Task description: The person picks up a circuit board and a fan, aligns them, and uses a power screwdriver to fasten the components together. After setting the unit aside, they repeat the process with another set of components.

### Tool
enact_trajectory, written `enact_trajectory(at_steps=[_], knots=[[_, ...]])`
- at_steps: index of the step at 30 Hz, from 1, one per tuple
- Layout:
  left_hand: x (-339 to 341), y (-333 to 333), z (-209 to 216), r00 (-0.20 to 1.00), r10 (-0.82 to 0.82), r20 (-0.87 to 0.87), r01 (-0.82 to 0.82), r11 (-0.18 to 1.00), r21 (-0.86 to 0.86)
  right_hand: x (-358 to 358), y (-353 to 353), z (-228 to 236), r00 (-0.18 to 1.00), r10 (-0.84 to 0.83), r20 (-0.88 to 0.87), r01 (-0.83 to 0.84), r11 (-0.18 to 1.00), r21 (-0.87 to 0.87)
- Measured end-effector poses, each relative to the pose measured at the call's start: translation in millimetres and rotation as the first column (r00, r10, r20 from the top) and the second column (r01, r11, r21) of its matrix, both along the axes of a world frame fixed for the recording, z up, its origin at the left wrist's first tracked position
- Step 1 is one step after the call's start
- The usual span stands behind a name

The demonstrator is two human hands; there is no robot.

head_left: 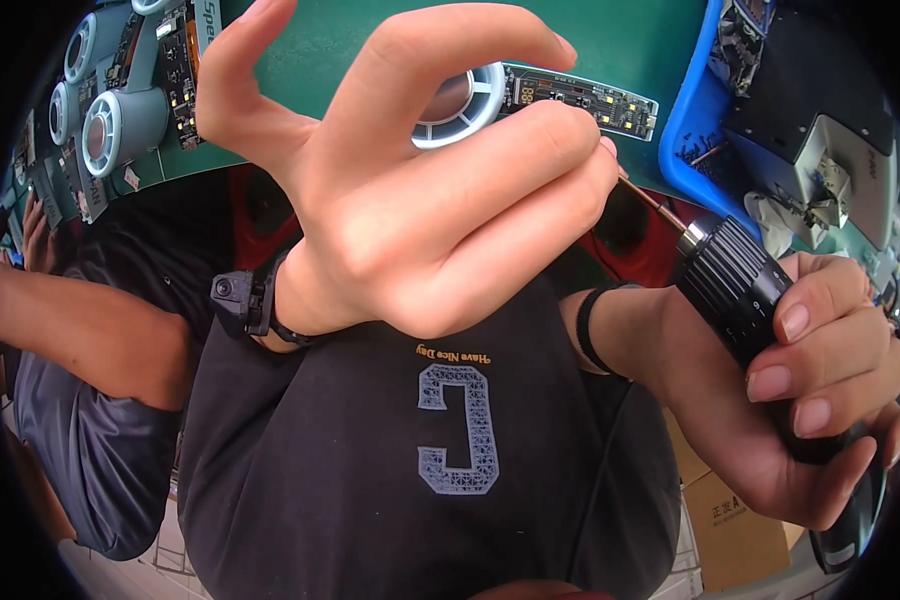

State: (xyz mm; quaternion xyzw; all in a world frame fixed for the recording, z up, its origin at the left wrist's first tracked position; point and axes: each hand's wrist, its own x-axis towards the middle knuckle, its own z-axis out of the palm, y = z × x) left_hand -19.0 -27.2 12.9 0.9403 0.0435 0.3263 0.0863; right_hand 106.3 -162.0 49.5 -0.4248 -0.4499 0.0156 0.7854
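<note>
My right hand (830, 350) is wrapped round a black electric screwdriver (732, 285), whose thin bit (658, 206) points up and to the left. At the bit's tip, the thumb and index finger of my left hand (420, 190) are pinched together. Whatever lies between those fingertips is hidden. The other left fingers are raised and bent. Just beyond them, on the green work surface, lies a pale blue device with a round slotted end (460, 108). A narrow black circuit board (585, 100) is exposed along its handle, partly covered by my left hand.
More pale blue devices (120, 130) and loose circuit boards (178, 80) lie at the left of the green table (610, 35). A blue bin (682, 130) with small dark parts stands at right, beside a black-and-silver box (820, 130). A co-worker's arm (90, 330) is close on the left.
</note>
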Motion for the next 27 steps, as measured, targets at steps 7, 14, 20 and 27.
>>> enact_trajectory(at_steps=[7, 14, 20, 27], knots=[[-3, 27, -7, 1.0, 0.008, -0.012, -0.011, 0.974, -0.227, 20, 10, -3, 0.995, 0.093, 0.028, -0.091, 0.995, -0.05], [-8, 42, -11, 0.998, -0.059, -0.014, 0.042, 0.841, -0.54, 26, 45, -34, 0.979, 0.193, 0.061, -0.186, 0.976, -0.11], [-9, 48, -24, 0.993, -0.098, 0.067, 0.119, 0.773, -0.624, 30, 52, -35, 0.959, 0.269, 0.087, -0.251, 0.953, -0.17], [3, 56, -55, 0.944, -0.164, 0.288, 0.286, 0.84, -0.461, 35, 56, -36, 0.934, 0.34, 0.111, -0.306, 0.921, -0.241]])
